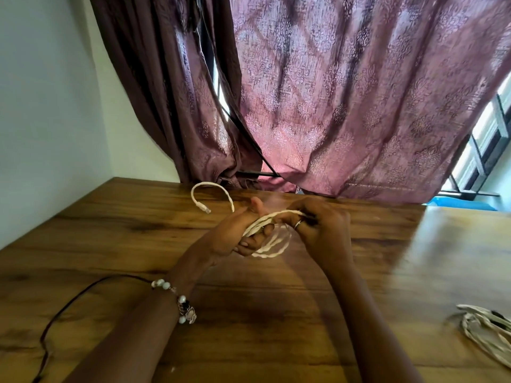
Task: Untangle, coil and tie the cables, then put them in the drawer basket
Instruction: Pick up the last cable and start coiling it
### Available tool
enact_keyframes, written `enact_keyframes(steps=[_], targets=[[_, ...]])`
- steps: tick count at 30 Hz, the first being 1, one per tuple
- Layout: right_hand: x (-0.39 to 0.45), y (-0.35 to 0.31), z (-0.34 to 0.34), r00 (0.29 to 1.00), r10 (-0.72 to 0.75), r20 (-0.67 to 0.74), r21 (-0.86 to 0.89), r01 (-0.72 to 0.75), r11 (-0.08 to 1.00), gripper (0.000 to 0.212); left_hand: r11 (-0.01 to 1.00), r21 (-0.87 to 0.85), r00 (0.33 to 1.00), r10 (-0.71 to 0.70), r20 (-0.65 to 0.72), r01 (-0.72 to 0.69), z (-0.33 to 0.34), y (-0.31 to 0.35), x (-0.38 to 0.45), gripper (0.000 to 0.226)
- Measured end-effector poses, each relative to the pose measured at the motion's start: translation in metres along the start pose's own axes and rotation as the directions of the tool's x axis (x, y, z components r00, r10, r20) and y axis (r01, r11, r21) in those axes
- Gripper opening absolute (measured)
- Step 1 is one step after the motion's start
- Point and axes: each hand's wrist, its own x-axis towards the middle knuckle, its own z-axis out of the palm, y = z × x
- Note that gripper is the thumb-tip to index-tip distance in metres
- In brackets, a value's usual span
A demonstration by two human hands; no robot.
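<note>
A white network cable [272, 248] is wound in several loops above the middle of the wooden table [110, 233]. My left hand [237, 233] grips the loops, its fingers curled round the bundle and the thumb up. My right hand [322, 228], with a ring on one finger, pinches the strands at the top right of the coil. The cable's free end arcs up to the left and ends in a clear plug [203, 208]. No drawer basket is in view.
A thin dark cable [65, 305] snakes across the table at the lower left. A blurred bundle of white cables [486, 333] lies at the table's right edge. Maroon curtains [345, 100] hang behind the table, with a window at the right and a wall at the left.
</note>
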Motion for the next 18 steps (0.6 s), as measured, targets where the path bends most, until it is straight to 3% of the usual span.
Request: enact_keyframes(steps=[5, 8, 9, 13, 18], targets=[[-0.001, 0.007, -0.001, 0.999, -0.012, -0.035, -0.026, 0.011, 1.000, 0.032, 0.986, -0.126, 0.992, 0.105, -0.075, -0.114, 0.002, -0.001, -0.001, 0.042], [-0.001, 0.019, -0.001, 0.998, 0.028, -0.050, -0.040, -0.030, 0.999, 0.015, 0.952, -0.286, 0.986, 0.070, -0.150, -0.111, 0.000, 0.002, -0.001, 0.035], [-0.003, 0.023, 0.000, 0.997, 0.061, -0.054, -0.050, -0.064, 0.997, 0.006, 0.924, -0.359, 0.983, 0.077, -0.165, -0.133, -0.002, 0.003, -0.002, 0.035], [-0.010, 0.032, 0.007, 0.975, 0.220, 0.022, 0.011, -0.220, 0.975, 0.010, 0.803, -0.563, 0.980, 0.153, -0.124, -0.196, -0.012, 0.005, -0.004, 0.039], [-0.014, 0.030, 0.015, 0.912, 0.343, 0.225, 0.356, -0.405, 0.842, 0.027, 0.536, -0.810, 0.925, 0.380, -0.021, -0.238, -0.036, 0.000, -0.003, 0.044]])
